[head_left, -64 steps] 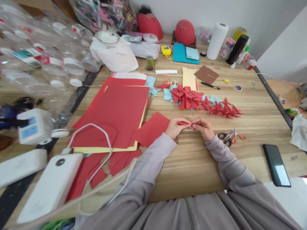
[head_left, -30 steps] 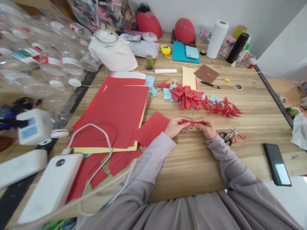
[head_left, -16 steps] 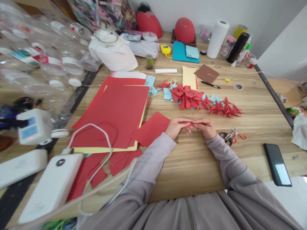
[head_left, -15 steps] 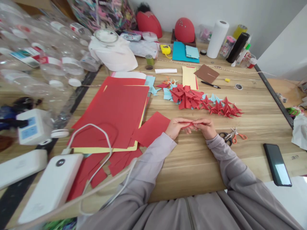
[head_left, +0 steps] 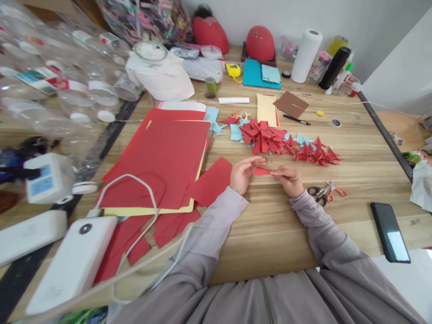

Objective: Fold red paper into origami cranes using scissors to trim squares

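Note:
A small piece of folded red paper (head_left: 261, 171) is pinched at its right end by my right hand (head_left: 289, 180), just above the table. My left hand (head_left: 242, 176) is at the paper's left end with its fingers stretched out over it; the thumb is partly hidden, and whether it touches the paper is hard to make out. Beyond my hands lies a row of folded red paper pieces (head_left: 263, 135) with light blue ones (head_left: 300, 138) among them. A red paper sheet (head_left: 213, 180) lies beside my left wrist.
A stack of large red sheets (head_left: 165, 157) covers the left side. Scissors (head_left: 326, 192) lie right of my right hand, with a phone (head_left: 390, 231) farther right. A white power bank (head_left: 72, 263) with a cable and several plastic bottles (head_left: 72, 94) stand at the left.
My left fingers have lifted and straightened away from the right fingertips, exposing more of the folded red paper. My right hand keeps its pinch, with its fingers curled more.

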